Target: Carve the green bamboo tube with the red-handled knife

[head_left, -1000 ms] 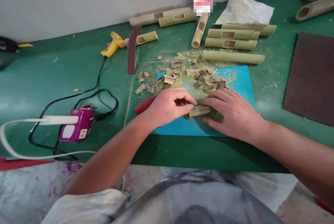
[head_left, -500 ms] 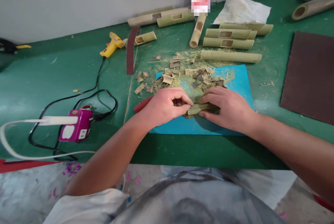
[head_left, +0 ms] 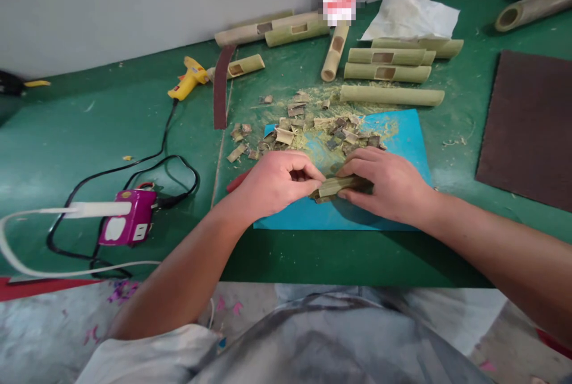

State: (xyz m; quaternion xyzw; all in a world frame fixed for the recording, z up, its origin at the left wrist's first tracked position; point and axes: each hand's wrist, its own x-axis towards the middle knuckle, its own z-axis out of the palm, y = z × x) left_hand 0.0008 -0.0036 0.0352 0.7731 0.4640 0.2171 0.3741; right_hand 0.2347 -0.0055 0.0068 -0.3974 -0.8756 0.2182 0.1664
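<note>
A short piece of split bamboo (head_left: 336, 186) is held just above the blue sheet (head_left: 286, 217), greenish on top, with a rough, frayed left end. My right hand (head_left: 386, 184) grips it from the right, fingers behind and thumb in front, covering its right part. At its left end, thumb and index finger of my left hand (head_left: 281, 184) are pinched together against the bamboo. Whether a small bit sits in that pinch is hidden. Behind my left wrist a red object (head_left: 238, 182) shows in part; its kind cannot be made out.
Bamboo chips (head_left: 285, 135) and yellowish shavings lie beyond my hands. Farther back are bamboo tubes (head_left: 391, 95), several with cut windows, and white paper (head_left: 411, 17). On the left are a yellow glue gun (head_left: 187, 80), a sandpaper strip (head_left: 221, 92) and a purple power adapter (head_left: 127, 217); right, a dark sheet (head_left: 527, 133).
The whole view has shifted slightly, with things on the table appearing a little farther left. Both hands keep nearly the same hold on the bamboo piece.
</note>
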